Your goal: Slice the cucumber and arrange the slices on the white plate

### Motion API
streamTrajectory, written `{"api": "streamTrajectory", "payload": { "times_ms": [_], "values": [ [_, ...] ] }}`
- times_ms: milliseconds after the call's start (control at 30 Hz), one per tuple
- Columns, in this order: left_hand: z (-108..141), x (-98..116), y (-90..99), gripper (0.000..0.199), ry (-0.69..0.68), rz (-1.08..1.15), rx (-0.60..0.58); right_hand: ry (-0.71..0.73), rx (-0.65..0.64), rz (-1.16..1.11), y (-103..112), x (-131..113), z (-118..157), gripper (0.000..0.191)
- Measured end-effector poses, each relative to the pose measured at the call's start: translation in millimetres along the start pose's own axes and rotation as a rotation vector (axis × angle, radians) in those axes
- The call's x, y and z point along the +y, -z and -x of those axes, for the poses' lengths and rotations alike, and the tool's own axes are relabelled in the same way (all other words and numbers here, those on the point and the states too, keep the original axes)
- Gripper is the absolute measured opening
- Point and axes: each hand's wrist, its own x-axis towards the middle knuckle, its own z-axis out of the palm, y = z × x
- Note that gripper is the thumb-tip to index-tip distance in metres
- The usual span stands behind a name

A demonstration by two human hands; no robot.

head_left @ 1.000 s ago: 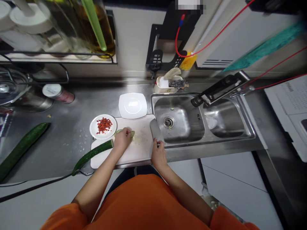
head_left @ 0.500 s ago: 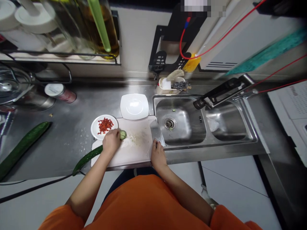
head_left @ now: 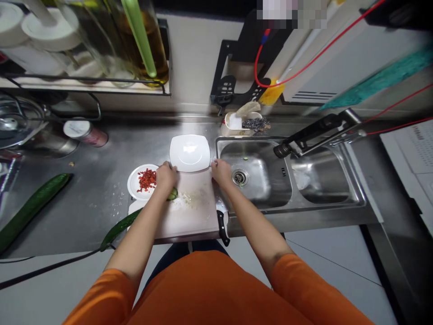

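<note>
Left hand [head_left: 165, 176] at lower-left corner of white rounded-square plate [head_left: 189, 153], fingers curled narrow; right hand [head_left: 222, 172] near lower-right corner, fingers also curled. Cannot tell whether either grips plate or pale rectangular cutting board [head_left: 198, 216] beneath. Plate overlaps board's far edge. Green cucumber slices [head_left: 172, 194] on board, below left hand. Black-handled metal knife [head_left: 222, 224] by board's right edge, beside steel sink [head_left: 259, 180].
</note>
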Motion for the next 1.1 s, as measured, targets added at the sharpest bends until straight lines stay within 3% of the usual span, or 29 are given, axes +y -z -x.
{"api": "streamTrajectory", "payload": {
  "times_ms": [167, 333, 433, 533, 767, 900, 1100],
  "values": [
    [-16.9, 10.1, -8.5, 0.032, 0.048, 0.004, -0.049, -0.07, -0.045, -0.042, -12.7, -17.6, -38.8, 0.025],
    [-13.4, 10.5, -0.5, 0.035, 0.059, 0.064, -0.066, -0.085, -0.06, -0.062, -12.0, -11.7, -40.1, 0.024],
    [7.3, 9.0, 9.3, 0.033, 0.04, 0.058, -0.057, -0.076, -0.066, -0.076, -3.4, 0.1, -20.3, 0.021],
    [43.5, 1.6, 12.2, 0.029, -0.012, 0.071, -0.067, -0.061, -0.039, -0.128, 1.9, 17.6, 16.5, 0.022],
    [123.0, -25.8, -18.1, 0.022, -0.032, 0.128, -0.175, -0.088, -0.084, -0.144, -10.4, 53.8, 98.1, 0.019],
    [139.5, -32.8, -31.2, 0.021, -0.018, 0.181, -0.186, -0.091, -0.102, -0.108, -17.3, 59.5, 112.9, 0.021],
    [142.1, -34.8, -37.0, 0.023, -0.016, 0.177, -0.182, -0.043, -0.078, -0.055, -21.0, 57.9, 117.0, 0.025]
  ]
}}
